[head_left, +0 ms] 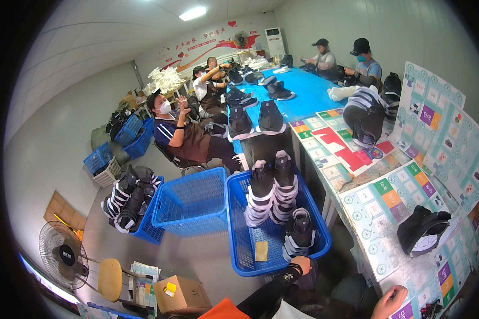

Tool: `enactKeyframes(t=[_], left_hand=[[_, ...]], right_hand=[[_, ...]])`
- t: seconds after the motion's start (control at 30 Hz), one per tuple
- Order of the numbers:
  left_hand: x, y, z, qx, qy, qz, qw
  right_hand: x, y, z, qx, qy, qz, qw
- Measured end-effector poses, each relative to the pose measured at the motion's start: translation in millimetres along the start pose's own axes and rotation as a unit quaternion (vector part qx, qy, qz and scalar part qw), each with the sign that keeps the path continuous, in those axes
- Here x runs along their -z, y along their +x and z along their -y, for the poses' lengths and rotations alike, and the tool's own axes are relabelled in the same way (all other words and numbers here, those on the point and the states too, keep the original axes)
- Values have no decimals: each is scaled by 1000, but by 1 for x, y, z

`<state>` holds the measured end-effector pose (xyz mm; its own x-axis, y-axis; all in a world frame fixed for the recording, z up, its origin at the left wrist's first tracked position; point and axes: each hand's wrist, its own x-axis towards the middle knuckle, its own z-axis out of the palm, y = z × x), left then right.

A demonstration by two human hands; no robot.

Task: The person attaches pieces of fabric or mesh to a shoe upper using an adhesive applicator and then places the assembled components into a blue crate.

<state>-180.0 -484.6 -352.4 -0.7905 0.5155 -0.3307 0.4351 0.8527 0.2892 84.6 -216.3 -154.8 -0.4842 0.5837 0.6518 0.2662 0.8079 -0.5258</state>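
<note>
My left hand, below a black sleeve, is at the near rim of a blue plastic basket. Its fingers are curled in, and what they hold, if anything, is hidden. Just beyond it, a short stack of nested black-and-white shoe uppers stands in the basket. Two taller stacks of uppers rise behind that one. At the near edge of the worktable is my right hand, fingers curled and nothing visible in them. Past it on the table lies a black shoe upper.
Another blue basket stands left of mine, beside one heaped with uppers. A bundle of uppers sits farther up the table. Several co-workers sit along the blue-topped table. A fan, a chair and a cardboard box are lower left.
</note>
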Motion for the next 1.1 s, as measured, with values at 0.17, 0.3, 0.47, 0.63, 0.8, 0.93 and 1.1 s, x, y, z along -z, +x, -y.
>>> enactKeyframes(t=[0.17, 0.3, 0.47, 0.63, 0.8, 0.93, 1.1], left_hand=[[2, 1, -1, -5, 0, 6, 1000], [-1, 1, 2, 2, 0, -8, 1000], [-1, 2, 0, -5, -8, -4, 1000], [-9, 3, 10, 4, 1, -8, 1000], [-1, 4, 1, 3, 4, 10, 1000], [1, 2, 0, 7, 3, 7, 1000], [0, 3, 0, 15, 18, 15, 1000]], right_hand=[[0, -2, -5, 26, -6, -7, 1000], [0, 0, 0, 11, 7, -4, 1000], [1, 2, 1, 14, 4, -8, 1000], [-4, -2, -2, -8, 20, 8, 1000], [-2, -2, -6, 9, 2, -10, 1000], [-3, -2, -8, 22, 0, -9, 1000], [-4, -1, -5, 24, -2, -10, 1000]])
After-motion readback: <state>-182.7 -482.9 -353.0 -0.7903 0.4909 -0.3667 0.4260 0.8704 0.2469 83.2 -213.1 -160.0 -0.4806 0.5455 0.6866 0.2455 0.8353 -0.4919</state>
